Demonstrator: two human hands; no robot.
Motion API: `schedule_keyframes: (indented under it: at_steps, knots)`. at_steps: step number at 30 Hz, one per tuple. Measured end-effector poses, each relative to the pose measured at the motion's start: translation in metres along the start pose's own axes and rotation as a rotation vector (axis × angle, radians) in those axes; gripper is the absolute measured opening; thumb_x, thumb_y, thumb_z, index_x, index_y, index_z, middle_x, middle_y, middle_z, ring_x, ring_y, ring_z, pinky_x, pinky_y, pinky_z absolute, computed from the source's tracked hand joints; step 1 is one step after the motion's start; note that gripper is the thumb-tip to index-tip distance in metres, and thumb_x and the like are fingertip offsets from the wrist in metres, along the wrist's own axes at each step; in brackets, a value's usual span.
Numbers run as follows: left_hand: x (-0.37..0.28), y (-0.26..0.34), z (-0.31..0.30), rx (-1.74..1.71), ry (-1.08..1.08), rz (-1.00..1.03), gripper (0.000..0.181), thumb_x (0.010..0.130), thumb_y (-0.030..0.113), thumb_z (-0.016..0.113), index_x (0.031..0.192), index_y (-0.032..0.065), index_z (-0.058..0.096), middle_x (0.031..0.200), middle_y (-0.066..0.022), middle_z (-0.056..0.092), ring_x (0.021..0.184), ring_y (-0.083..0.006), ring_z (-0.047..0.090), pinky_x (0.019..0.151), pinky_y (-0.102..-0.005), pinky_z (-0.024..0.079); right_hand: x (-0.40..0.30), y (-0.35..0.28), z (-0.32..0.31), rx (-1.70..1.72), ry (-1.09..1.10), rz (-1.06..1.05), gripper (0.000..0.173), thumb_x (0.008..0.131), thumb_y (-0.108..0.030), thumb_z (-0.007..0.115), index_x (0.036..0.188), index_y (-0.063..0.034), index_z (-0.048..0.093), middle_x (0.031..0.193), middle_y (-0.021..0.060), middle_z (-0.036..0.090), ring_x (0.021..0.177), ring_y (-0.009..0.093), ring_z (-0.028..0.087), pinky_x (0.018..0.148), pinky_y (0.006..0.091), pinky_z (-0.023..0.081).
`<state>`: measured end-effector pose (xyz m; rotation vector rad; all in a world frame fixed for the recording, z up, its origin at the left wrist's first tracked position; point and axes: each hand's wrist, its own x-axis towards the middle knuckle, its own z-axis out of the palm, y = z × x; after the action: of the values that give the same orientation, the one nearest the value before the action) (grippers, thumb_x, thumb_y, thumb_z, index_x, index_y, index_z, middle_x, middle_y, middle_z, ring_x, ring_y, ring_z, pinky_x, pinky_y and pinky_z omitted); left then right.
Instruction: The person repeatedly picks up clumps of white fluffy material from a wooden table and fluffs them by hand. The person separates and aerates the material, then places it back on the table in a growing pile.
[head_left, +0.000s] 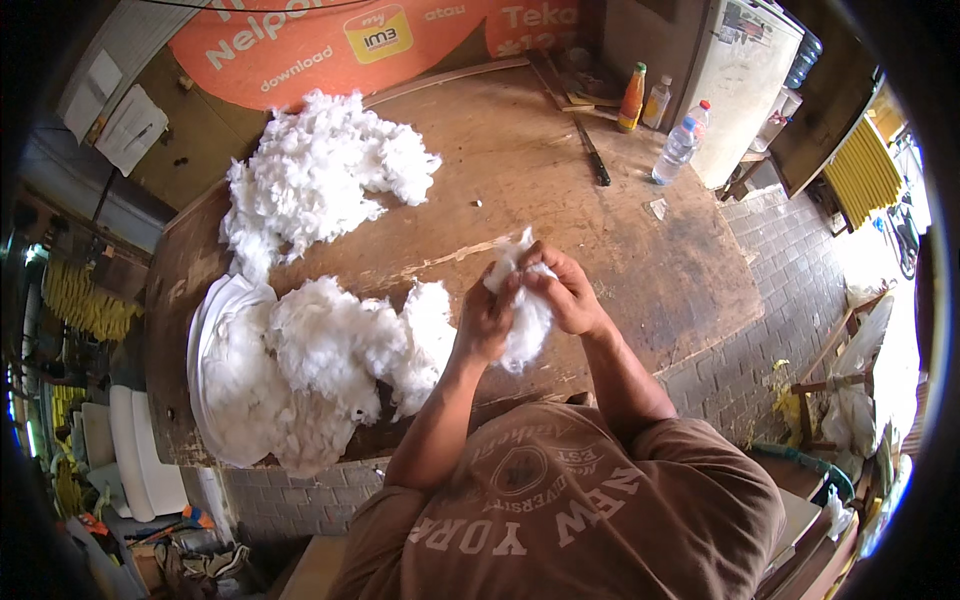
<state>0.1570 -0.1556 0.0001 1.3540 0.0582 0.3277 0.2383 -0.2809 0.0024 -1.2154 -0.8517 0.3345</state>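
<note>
Between my two hands is a tuft of white fibre stuffing (528, 330), held above the wooden table (637, 255). My left hand (484, 315) grips its left side, and my right hand (562, 289) pinches its upper right part. The fingertips of both hands nearly meet, and some are hidden in the fluff. To the left of my forearm lie looser clumps of stuffing (337, 337). They spread from a stack of round white fabric pieces (206, 322) at the table's left edge. Farther back rests a large heap of stuffing (315, 172).
A knife with a black handle (598, 166) lies toward the far right. Near it stand a sauce bottle (632, 97), a small bottle (658, 103) and clear plastic bottles (675, 152). Beyond the table are a white refrigerator (739, 90) and a brick-paved floor (712, 382).
</note>
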Motion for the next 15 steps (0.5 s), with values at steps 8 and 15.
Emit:
schedule_keyframes:
  at_steps: [8, 15]
  knots:
    - [-0.033, 0.012, 0.016, 0.490, -0.054, 0.247, 0.028, 0.095, 0.020, 0.047, 0.109, -0.0023, 0.058, 0.086, -0.0157, 0.065, 0.075, -0.0188, 0.064, 0.063, -0.0297, 0.049, 0.013, 0.007, -0.018, -0.066, 0.594, 0.149, 0.015, 0.090, -0.016, 0.052, 0.088, -0.0021, 0.058, 0.074, 0.0026, 0.060, 0.069, 0.015, 0.057, 0.061, 0.0300, 0.047]
    - [-0.012, 0.006, -0.010, 0.034, -0.009, 0.066, 0.042, 0.097, 0.032, 0.048, 0.117, -0.0040, 0.055, 0.097, -0.0085, 0.067, 0.091, -0.0161, 0.062, 0.077, -0.0300, 0.049, -0.001, -0.017, -0.026, -0.019, -0.185, 0.037, 0.007, 0.081, -0.008, 0.054, 0.079, -0.0018, 0.057, 0.081, 0.0053, 0.057, 0.079, 0.017, 0.053, 0.074, 0.0307, 0.042]
